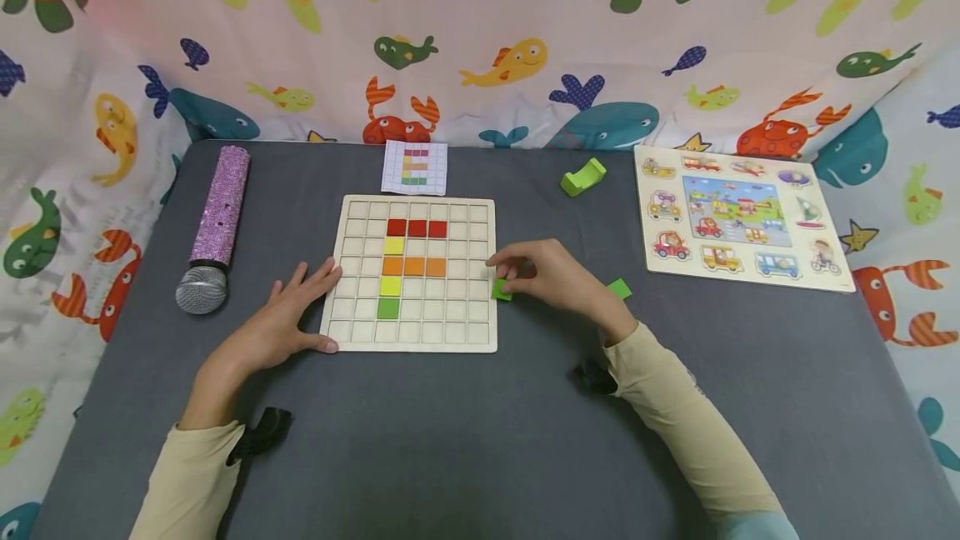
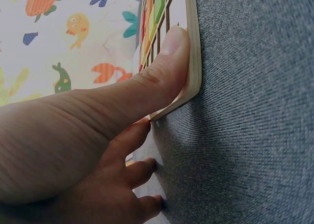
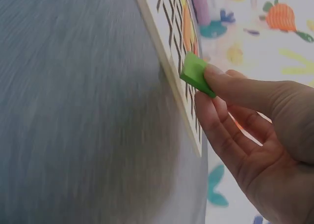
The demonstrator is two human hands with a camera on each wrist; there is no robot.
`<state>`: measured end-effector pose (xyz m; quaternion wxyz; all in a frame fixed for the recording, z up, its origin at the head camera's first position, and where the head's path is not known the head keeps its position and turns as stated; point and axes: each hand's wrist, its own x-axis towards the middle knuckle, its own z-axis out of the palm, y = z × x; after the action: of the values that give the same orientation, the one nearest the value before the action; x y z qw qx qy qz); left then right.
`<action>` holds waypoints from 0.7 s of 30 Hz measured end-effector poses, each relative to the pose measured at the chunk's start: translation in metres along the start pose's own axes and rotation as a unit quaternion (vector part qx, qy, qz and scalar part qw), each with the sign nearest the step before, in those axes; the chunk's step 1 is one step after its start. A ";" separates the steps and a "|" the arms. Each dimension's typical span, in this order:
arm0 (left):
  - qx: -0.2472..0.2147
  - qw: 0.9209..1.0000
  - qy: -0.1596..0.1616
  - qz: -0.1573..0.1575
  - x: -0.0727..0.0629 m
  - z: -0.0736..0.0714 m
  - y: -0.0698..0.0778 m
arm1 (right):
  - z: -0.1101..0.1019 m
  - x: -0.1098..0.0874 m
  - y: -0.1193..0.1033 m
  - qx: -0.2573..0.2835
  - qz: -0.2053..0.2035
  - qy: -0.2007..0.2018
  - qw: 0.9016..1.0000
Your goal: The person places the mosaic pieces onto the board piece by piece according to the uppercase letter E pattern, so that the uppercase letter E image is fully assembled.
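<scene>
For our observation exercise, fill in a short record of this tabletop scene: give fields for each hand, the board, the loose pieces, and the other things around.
Left hand: rests flat at the grid board's left edge, thumb on its corner.
Right hand: pinches a green tile at the board's right edge.
Grid board: holds red, yellow, orange and green tiles.
Loose piece: another green tile on the grey table.
Pattern card: behind the board.
Others: microphone left, vehicle puzzle right, green holder.

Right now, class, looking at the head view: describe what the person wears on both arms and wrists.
Both arms wear long pale beige sleeves: left sleeve, right sleeve. A black mount sits at each wrist: left, right. The hands are bare, with no rings visible.
</scene>
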<state>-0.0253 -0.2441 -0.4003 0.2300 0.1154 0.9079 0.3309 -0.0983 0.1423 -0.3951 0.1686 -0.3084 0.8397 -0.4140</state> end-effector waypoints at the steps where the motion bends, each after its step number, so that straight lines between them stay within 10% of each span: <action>1: 0.000 1.000 0.000 0.001 0.000 0.000 0.000 | 0.004 0.004 -0.003 0.001 -0.005 0.000 1.000; 21: -0.001 1.000 0.002 0.008 0.001 0.000 0.003 | 0.074 0.064 -0.042 0.056 -0.040 -0.038 0.997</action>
<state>-0.0263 -0.2412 -0.3986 0.2253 0.1216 0.9073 0.3336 -0.0905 0.0368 -0.4082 0.2009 -0.3471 0.7950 -0.4551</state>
